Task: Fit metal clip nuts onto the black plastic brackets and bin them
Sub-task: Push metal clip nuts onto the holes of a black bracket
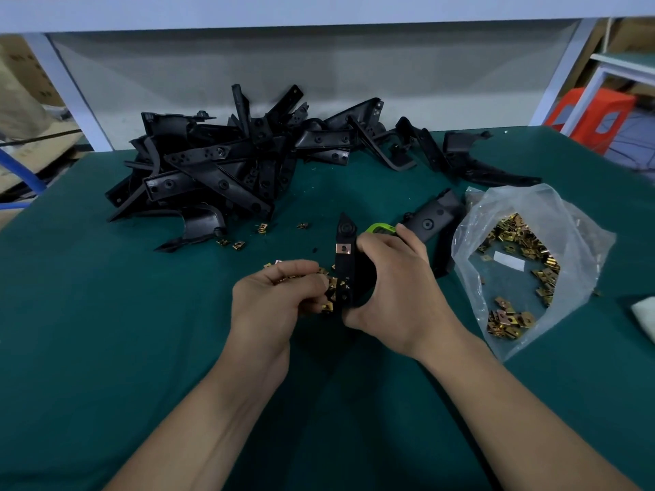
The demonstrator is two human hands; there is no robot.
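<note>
My right hand [393, 288] grips a black plastic bracket [344, 264] held upright over the green table [106, 331]. One metal clip nut [343, 248] sits fitted on the bracket's upper part. My left hand [273, 299] is curled beside the bracket's lower edge and pinches brass clip nuts [328, 306] against it. More loose clip nuts [283, 269] lie under and behind the left hand. A big pile of black brackets [227, 164] lies at the back of the table.
A clear plastic bag [524, 264] full of brass clip nuts lies open at the right. Another black bracket [430, 221] and a green object [381, 229] lie just behind my right hand. Stray nuts [230, 242] sit near the pile. A white item [645, 317] touches the right edge.
</note>
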